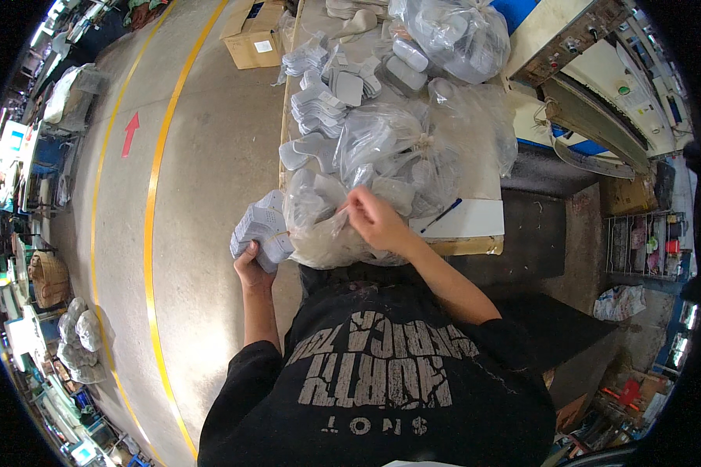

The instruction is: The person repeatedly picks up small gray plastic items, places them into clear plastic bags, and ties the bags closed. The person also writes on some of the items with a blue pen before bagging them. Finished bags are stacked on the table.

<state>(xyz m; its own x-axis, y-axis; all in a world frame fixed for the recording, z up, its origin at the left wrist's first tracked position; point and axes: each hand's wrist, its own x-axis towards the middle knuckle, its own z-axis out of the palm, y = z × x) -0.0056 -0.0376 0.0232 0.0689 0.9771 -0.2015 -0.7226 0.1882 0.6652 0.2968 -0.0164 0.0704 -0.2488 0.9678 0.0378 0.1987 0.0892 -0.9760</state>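
My left hand [251, 265] is wrapped round a stack of light grey, curved flat cut pieces [258, 226], held out past the table's left edge. They look like shoe parts, but their exact kind is unclear. At the near end of the table, my right hand [378, 222] has its fingers pinched together on the edge of a clear plastic bag [319, 237]. Similar grey pieces show through that bag. Just beyond it stands a bulging knotted clear bag [378, 140], also with grey pieces inside.
Loose stacks of grey pieces [317, 105] line the table's left side. A large filled bag [459, 39] sits at the far end. A pen [442, 215] lies on white paper [471, 220] at right. An open cardboard box [253, 35] stands beyond the left edge; a machine [568, 47] is at far right.
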